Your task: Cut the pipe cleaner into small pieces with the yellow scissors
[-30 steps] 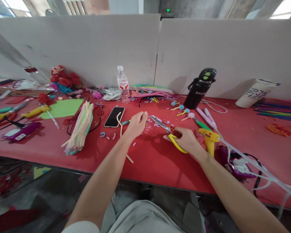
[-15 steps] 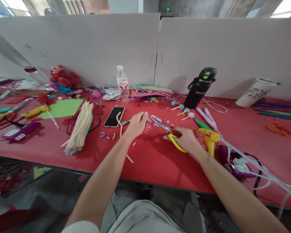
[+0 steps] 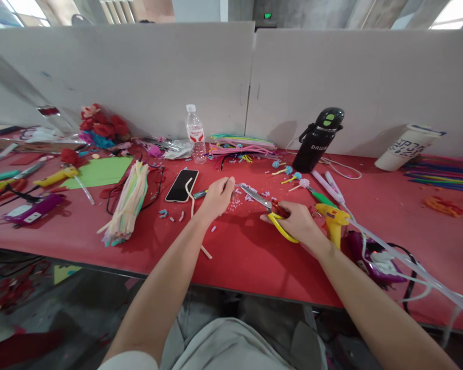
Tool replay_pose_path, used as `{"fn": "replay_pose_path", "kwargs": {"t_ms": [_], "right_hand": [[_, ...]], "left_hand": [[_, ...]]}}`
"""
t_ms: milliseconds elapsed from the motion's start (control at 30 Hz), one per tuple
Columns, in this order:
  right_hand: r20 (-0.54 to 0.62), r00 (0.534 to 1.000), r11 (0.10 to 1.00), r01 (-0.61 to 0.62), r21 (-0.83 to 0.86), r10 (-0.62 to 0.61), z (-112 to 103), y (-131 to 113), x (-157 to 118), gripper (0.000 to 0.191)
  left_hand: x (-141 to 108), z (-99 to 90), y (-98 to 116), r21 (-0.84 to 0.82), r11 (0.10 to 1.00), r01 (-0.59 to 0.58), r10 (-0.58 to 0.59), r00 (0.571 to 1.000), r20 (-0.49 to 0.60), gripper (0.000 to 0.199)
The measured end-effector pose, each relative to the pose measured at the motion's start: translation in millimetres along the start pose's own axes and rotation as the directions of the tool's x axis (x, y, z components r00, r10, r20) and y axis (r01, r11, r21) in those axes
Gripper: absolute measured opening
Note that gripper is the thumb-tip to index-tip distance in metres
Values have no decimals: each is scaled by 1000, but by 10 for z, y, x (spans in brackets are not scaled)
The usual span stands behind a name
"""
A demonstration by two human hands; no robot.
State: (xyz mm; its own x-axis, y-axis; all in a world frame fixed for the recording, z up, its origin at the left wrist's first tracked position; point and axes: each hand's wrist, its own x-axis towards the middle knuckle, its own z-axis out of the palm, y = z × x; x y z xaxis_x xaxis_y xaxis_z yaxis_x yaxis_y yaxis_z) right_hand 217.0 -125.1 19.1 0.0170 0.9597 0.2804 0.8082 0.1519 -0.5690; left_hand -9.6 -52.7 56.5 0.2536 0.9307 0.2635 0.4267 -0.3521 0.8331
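Observation:
My right hand (image 3: 293, 220) is closed around the red and yellow handles of a pair of scissors (image 3: 259, 198), whose blades point up and left. Close to the blade tips, my left hand (image 3: 219, 195) is pinched shut; what its fingers hold is too small to make out. Small lilac cut pieces (image 3: 248, 194) lie scattered on the red table (image 3: 239, 257) beneath and beyond the blades. A cream strip (image 3: 193, 205) runs from the black phone (image 3: 181, 186) down under my left forearm.
A bundle of pale strips (image 3: 127, 205) lies left of the phone. Behind stand a plastic bottle (image 3: 195, 134) and a black flask (image 3: 318, 141). A yellow glue gun (image 3: 335, 221) sits by my right wrist, with small pompom flowers (image 3: 293, 177) beyond the scissors.
The hands and scissors have hardly moved. A small dark spot shows beside my left fingertips, and the scissor blades sit very slightly lower.

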Motion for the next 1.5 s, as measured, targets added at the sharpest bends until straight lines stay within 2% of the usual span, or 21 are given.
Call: {"fn": "replay_pose_path", "kwargs": {"t_ms": [500, 833, 1500], "right_hand": [[-21, 1000, 998, 6, -63, -7, 47, 61, 22, 52], [-27, 1000, 999, -8, -37, 7, -21, -22, -1, 51], [-20, 1000, 999, -16, -51, 15, -41, -16, 13, 52]], "left_hand": [[-6, 2, 17, -19, 1000, 14, -13, 999, 42, 47], [13, -10, 2, -33, 999, -5, 5, 1000, 25, 46], [7, -37, 19, -12, 998, -60, 60, 998, 19, 46]]}}
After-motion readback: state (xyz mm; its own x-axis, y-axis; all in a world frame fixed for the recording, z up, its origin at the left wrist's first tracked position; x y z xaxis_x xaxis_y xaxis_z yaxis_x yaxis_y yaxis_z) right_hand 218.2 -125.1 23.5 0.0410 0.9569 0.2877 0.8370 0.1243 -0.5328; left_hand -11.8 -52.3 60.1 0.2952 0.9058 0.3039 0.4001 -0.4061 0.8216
